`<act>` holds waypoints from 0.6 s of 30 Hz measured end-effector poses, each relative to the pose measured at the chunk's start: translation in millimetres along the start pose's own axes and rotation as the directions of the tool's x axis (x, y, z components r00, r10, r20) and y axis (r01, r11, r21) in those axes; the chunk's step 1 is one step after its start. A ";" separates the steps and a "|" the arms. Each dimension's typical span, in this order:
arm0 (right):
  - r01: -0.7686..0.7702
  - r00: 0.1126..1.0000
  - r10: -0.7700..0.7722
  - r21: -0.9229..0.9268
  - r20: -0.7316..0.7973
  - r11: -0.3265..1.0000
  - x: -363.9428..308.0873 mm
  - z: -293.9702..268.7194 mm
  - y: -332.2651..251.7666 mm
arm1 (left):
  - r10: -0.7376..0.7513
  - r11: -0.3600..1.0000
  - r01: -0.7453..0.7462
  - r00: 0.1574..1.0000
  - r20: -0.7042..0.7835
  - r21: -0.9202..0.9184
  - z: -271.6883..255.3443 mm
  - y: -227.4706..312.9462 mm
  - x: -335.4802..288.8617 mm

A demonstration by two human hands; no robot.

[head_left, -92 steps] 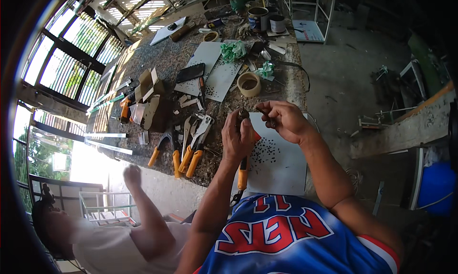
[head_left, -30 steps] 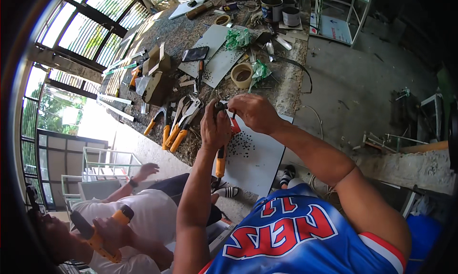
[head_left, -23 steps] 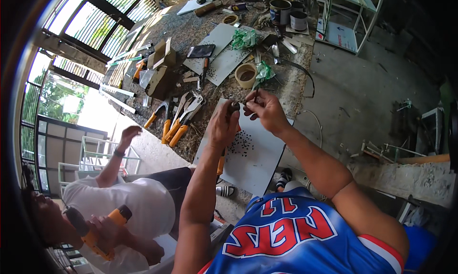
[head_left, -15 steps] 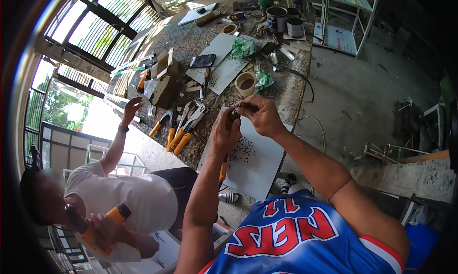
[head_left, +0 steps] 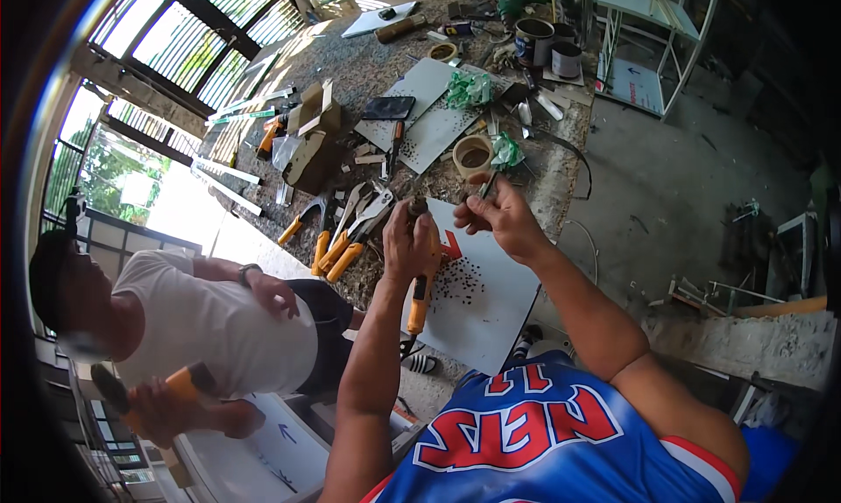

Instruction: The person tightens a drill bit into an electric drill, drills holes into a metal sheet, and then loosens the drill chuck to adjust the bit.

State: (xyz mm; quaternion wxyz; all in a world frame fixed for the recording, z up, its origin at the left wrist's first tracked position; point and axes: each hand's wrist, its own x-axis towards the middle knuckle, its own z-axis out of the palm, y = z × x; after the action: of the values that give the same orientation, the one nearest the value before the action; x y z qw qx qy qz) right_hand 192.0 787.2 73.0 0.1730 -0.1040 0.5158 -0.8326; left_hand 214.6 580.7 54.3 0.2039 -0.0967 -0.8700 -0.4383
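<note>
My left hand point(head_left: 410, 247) is wrapped round a slim yellow corded power tool point(head_left: 421, 303) that looks like a die grinder. Its dark round nose sticks out past my fingers, and its handle end with the cord points toward me. My right hand point(head_left: 508, 218), just to the right and apart from the tool, pinches a small thin metal bit point(head_left: 488, 185) between thumb and fingers. Below both hands lies a pale sheet point(head_left: 491, 319) with a red mark and many dark specks scattered on it.
On the littered workbench point(head_left: 350, 70) lie orange-handled pliers point(head_left: 346, 260), a tape roll point(head_left: 473, 155), a phone point(head_left: 388, 108), green plastic point(head_left: 469, 90) and paint cans point(head_left: 533, 42). At left a co-worker in a white shirt point(head_left: 210, 328) holds a yellow-and-black cordless tool point(head_left: 166, 393).
My hands have come apart: the right has drawn away rightward from the tool's nose with the thin bit. The co-worker's raised arm has dropped to their waist.
</note>
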 end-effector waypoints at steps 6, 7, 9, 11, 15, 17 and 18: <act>-0.325 0.942 0.283 0.278 0.180 0.904 10.3 18.9 6.0 | 0.036 0.998 -0.035 0.999 -0.007 0.054 -6.0 -17.9 -5.1; -0.326 0.942 0.286 0.280 0.174 0.903 12.3 23.1 4.1 | 0.121 0.983 -0.118 0.993 -0.013 0.142 -5.9 -22.9 -6.6; -0.373 0.926 0.341 0.258 0.159 0.891 18.1 28.3 1.0 | 0.291 0.909 -0.269 0.957 -0.022 0.318 -4.7 -29.1 -8.3; -0.375 0.925 0.341 0.250 0.168 0.893 24.3 29.2 3.6 | 0.037 0.996 -0.035 0.999 -0.031 0.086 -3.3 -31.3 -8.5; -0.402 0.909 0.353 0.240 0.224 0.884 33.4 24.1 8.8 | 0.019 0.999 -0.019 1.000 -0.004 0.043 -3.0 -29.2 -7.2; -0.427 0.899 0.376 0.266 0.223 0.864 33.9 21.1 7.6 | 0.007 1.000 -0.007 0.999 -0.035 -0.003 -3.3 -10.2 -2.2; -0.454 0.887 0.397 0.294 0.235 0.841 34.3 22.4 7.1 | 0.004 1.000 -0.004 0.999 -0.042 -0.001 -4.7 -10.4 -2.8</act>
State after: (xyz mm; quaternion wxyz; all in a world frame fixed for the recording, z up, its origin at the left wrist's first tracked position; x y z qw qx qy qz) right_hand 169.7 752.3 76.4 0.4111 -0.0234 0.3578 -0.8381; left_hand 214.8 570.8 48.0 0.2230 -0.0893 -0.8652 -0.4402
